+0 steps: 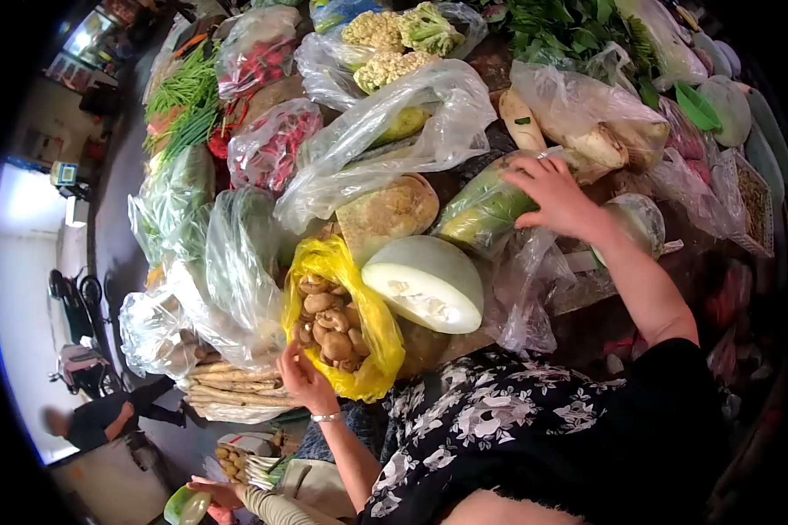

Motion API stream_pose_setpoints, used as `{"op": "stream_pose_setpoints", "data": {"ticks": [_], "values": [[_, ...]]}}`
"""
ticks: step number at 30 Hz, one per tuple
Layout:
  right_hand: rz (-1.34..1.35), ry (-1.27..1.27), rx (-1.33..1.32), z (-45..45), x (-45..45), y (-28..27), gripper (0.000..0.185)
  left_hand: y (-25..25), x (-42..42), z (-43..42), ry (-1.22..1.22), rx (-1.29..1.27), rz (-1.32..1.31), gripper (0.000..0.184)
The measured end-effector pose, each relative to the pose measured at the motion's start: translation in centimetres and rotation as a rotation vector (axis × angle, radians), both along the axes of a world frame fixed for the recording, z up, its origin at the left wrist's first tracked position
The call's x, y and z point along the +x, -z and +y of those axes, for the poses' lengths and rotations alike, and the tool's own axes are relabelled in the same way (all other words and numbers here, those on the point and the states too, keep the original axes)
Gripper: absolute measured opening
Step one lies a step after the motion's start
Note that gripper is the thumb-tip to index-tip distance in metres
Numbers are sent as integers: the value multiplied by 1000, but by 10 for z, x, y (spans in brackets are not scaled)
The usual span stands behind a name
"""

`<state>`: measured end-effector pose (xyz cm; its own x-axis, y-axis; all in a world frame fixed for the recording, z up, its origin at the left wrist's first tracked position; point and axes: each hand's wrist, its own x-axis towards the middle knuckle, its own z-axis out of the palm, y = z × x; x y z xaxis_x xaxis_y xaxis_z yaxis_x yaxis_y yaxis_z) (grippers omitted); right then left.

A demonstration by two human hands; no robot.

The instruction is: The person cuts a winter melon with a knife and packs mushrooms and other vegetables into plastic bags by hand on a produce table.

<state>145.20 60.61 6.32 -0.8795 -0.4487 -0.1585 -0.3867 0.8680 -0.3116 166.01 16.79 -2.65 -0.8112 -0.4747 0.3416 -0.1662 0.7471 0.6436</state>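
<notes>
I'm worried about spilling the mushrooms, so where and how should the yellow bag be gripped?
Probably gather the yellow bag by its loose rim on opposite sides, coming from above: the mouth gapes upward and the mushrooms lie loose inside, so a one-sided pull could tip them out. The left hand is at the bag's lower-left edge.

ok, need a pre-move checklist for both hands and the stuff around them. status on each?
1. Right hand on the bagged green vegetable: ok, spread over one end.
2. Left hand gripping the yellow bag: cannot tell; it's at the bag's edge.
3. Yellow bag open, mushrooms visible: ok.
4. Loose plastic away from right wrist: not ok, a crumpled clear bag sits close by; possible snag.
5. Cut melon stable: cannot tell; it's beside the yellow bag, underside hidden.
6. Other person's hand apart from left hand: ok, visible gap.
</notes>
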Motion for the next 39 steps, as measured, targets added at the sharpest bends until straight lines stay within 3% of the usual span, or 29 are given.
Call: {"op": "stream_pose_setpoints", "data": {"ticks": [3,5,6,7,9,11,13,15,17,19,20,21,23,27,29,30,31,33,34,36,37,39], "values": [[129,-56,-24,4,18,9,51,-37,-24,57,138,194,-22,25],[253,96,-181,10,27,3,40,-54,-35,89,309,52,18,23],[399,152,-207,12,34,1,23,-58,-38,104,358,20,19,23],[393,159,-208,16,44,1,23,-61,-39,118,411,-12,17,23],[-98,538,-356,24,64,1,26,-70,-41,145,547,-46,37,26],[-143,534,-189,29,88,22,40,-78,-44,167,726,-87,62,30],[-264,533,-301,34,92,53,39,-78,-49,187,867,-81,22,33],[-359,635,-688,32,90,104,36,-77,-56,207,930,-54,45,36],[-232,586,-711,31,89,121,28,-85,-64,221,985,-59,-40,40],[-359,910,-1313,23,92,86,19,-86,-70,226,1002,-73,-55,41],[-492,893,-1617,25,93,59,16,-84,-72,229,997,-61,-65,42],[-564,903,-1633,52,96,64,26,-83,-74,232,992,-47,-71,43],[-262,605,-1741,44,124,-3,36,-82,-79,238,1022,-30,-88,50],[-128,511,-1619,81,131,4,45,-77,-84,260,973,-113,-231,74],[-62,506,-1414,99,126,9,46,-73,-88,269,934,-181,-299,82],[-329,455,-1700,103,116,5,47,-72,-91,273,930,-224,-342,86],[-329,454,-1703,100,118,1,47,-71,-94,277,926,-268,-382,89],[24,462,-1372,84,120,-24,46,-61,-97,285,951,-255,-371,86],[26,460,-1375,76,116,-38,46,-57,-97,289,984,-230,-310,80],[-156,715,-1649,66,109,-56,31,-43,-99,294,1050,-172,-280,64],[-159,715,-1653,68,108,-55,31,-32,-101,293,1048,-175,-282,64],[66,667,-1418,75,105,-52,47,-16,-106,291,1143,-112,-344,58]]}}
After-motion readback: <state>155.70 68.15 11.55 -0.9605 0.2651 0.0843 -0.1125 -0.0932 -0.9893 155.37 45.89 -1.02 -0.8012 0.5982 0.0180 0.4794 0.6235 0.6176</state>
